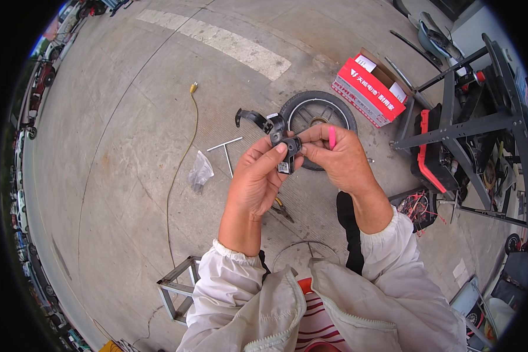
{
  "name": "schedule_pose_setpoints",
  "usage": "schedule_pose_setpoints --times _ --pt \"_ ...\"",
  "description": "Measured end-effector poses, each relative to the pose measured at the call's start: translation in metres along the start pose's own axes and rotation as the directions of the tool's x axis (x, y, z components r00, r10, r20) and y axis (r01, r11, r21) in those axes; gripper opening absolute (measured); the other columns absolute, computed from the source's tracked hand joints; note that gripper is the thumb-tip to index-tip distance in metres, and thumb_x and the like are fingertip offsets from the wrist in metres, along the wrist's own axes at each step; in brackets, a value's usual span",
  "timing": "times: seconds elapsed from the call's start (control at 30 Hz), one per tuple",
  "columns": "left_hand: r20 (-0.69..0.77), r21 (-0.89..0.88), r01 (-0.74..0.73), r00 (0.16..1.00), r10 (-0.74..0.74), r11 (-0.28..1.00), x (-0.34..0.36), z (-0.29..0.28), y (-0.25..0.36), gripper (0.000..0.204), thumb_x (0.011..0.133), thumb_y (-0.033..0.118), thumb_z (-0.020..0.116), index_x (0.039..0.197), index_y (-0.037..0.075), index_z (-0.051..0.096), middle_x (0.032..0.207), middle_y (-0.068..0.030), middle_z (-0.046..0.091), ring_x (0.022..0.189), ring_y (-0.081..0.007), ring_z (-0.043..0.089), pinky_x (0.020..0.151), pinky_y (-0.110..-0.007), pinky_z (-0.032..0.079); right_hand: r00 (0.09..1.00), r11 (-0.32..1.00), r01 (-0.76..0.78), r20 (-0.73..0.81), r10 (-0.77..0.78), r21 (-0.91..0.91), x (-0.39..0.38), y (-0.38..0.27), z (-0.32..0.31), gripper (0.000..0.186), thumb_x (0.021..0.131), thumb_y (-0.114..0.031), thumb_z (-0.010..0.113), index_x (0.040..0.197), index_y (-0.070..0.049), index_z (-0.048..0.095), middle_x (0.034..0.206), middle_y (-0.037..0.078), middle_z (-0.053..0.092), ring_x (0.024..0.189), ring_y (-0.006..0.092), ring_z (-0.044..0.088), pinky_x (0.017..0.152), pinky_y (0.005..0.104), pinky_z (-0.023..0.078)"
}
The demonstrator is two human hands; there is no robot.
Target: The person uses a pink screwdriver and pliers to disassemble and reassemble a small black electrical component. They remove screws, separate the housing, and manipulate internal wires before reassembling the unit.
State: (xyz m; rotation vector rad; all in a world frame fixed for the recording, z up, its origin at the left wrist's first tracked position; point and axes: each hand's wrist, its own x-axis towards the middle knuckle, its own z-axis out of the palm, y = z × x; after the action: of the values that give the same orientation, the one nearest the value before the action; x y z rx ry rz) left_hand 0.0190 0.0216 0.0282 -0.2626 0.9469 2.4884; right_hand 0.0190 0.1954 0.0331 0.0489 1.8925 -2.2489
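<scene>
A small black part with a curved, hooked arm and a white label [277,126] is held up in front of me, above the concrete ground. My left hand [253,179] is closed on it, with the thumb pressed on its face. My right hand [347,161] pinches the part's right edge between thumb and fingertips; a bright pink piece [332,138] shows at its fingers. What the part is exactly I cannot make out. Beyond it lies a wheel with a black tyre [347,108], partly hidden by my hands.
On the ground lie a T-handled wrench [224,144], a clear plastic bag [200,171], yellow-handled pliers [283,211] and a yellow cord [185,155]. A red carton [369,91] stands beyond the wheel. A dark metal rack [446,132] is at right, a metal stand [179,284] at lower left.
</scene>
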Motion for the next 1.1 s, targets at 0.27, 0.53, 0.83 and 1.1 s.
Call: schedule_pose_setpoints --times 0.27,0.53,0.83,1.1 --pt "0.010 -0.016 0.021 1.000 -0.021 1.000 0.000 -0.003 0.000 0.026 0.095 0.007 0.061 0.117 -0.006 0.059 0.101 -0.0133 0.069 0.090 -0.0195 0.071 0.081 -0.028 0.060 1.000 1.000 -0.013 0.013 0.013 0.028 0.000 0.000 0.000 0.014 0.087 0.004 0.064 0.101 0.008 0.067 0.085 0.009 0.071 0.074 0.0119 0.066 0.069 0.0249 0.053" --pt "-0.010 -0.014 -0.022 1.000 0.022 1.000 0.001 -0.003 -0.001 0.023 0.096 0.008 0.061 0.115 -0.004 0.059 0.103 -0.0116 0.068 0.092 -0.0180 0.069 0.083 -0.027 0.059 0.997 0.994 -0.072 -0.028 0.075 0.087 -0.003 -0.004 0.006 0.020 0.089 0.000 0.062 0.107 0.006 0.069 0.087 0.005 0.070 0.068 0.0066 0.060 0.062 0.0200 0.048" --pt "-0.012 0.038 -0.080 0.997 0.080 0.996 0.004 -0.006 -0.003 0.026 0.097 0.009 0.057 0.121 -0.003 0.057 0.115 -0.0123 0.065 0.104 -0.0218 0.066 0.092 -0.036 0.058 0.995 0.972 -0.101 0.038 0.095 0.212 -0.005 0.000 0.006 0.028 0.094 -0.009 0.058 0.120 0.001 0.066 0.087 -0.001 0.066 0.056 -0.0009 0.041 0.047 0.0168 0.028" --pt "-0.114 -0.011 -0.149 0.983 0.146 0.989 0.004 -0.007 -0.002 0.021 0.094 0.006 0.062 0.113 -0.002 0.058 0.103 -0.0134 0.068 0.098 -0.0250 0.069 0.086 -0.036 0.058 0.995 0.954 -0.060 -0.060 0.081 0.295 -0.002 0.003 0.001 0.027 0.096 -0.015 0.060 0.117 0.002 0.060 0.068 -0.008 0.043 0.053 -0.0003 0.034 0.044 0.0190 0.025"
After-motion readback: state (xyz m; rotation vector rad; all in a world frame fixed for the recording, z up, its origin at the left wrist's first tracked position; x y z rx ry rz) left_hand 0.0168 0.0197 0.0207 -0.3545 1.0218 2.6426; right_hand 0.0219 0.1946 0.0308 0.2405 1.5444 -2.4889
